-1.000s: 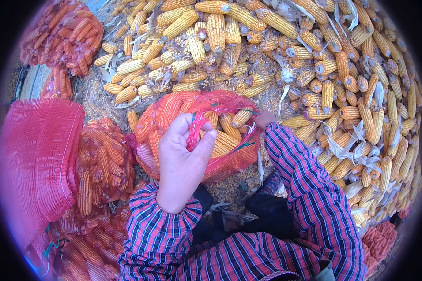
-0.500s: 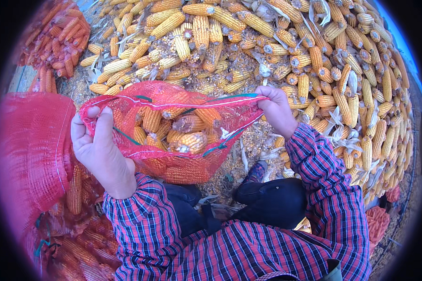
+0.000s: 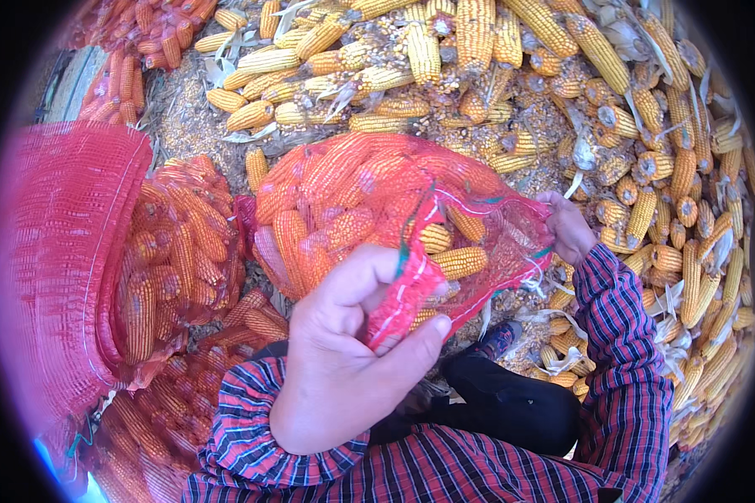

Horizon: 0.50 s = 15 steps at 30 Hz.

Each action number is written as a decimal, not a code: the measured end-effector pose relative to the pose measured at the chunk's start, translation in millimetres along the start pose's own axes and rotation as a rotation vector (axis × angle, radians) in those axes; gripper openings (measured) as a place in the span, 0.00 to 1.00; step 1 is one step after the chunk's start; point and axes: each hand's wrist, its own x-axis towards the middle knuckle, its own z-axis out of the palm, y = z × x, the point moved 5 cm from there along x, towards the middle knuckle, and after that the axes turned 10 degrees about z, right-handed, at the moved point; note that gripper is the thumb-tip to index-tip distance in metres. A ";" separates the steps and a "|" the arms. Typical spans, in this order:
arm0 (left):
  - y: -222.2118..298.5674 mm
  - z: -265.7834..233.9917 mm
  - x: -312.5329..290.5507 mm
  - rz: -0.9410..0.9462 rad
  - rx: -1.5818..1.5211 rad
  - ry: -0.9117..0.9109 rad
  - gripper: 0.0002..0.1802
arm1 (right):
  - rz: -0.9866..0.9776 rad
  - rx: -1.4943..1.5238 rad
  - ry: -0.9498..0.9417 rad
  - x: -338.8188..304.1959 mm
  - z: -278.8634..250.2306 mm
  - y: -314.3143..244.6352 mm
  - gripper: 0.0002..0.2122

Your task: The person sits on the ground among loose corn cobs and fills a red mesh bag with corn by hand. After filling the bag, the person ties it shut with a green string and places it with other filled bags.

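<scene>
A red mesh sack (image 3: 369, 172) bulging with corn cobs stands in front of my legs, its mouth facing my right side. My left hand (image 3: 352, 344) grips the near-left part of the rim, with the mesh pinched between thumb and fingers. On the far right of the opening, my right hand (image 3: 569, 228) holds the rim, fingers closed on the mesh and partly hidden. Inside the mouth lie loose yellow corn cobs (image 3: 461, 262). White stitching and green strips run along the rim.
A large heap of corn cobs (image 3: 637, 168) spreads across the far side and right. Folded red mesh sacks (image 3: 67, 251) lie at left, beside another filled mesh sack (image 3: 180, 243). More filled sacks (image 3: 143, 25) are at far left. Loose kernels (image 3: 189, 109) cover the ground.
The sack's mouth has swung from facing up to facing right, narrowing. My left hand moved right and nearer; my right hand moved right and slightly nearer. Both still hold the rim.
</scene>
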 end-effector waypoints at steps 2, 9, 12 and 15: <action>-13.2 5.8 6.4 -0.101 0.081 -0.063 0.14 | -0.045 -0.004 0.016 12.3 -7.0 10.6 0.20; -51.9 3.4 7.3 -0.061 0.497 -0.057 0.13 | -0.193 -1.336 0.297 -25.7 -6.8 64.5 0.21; -92.3 -10.6 0.9 -0.254 0.487 0.144 0.12 | 0.042 -1.332 0.369 -43.7 2.4 89.6 0.27; -119.6 -23.9 -17.5 -0.365 0.329 0.381 0.07 | 0.135 -1.194 0.427 -74.0 24.7 101.4 0.29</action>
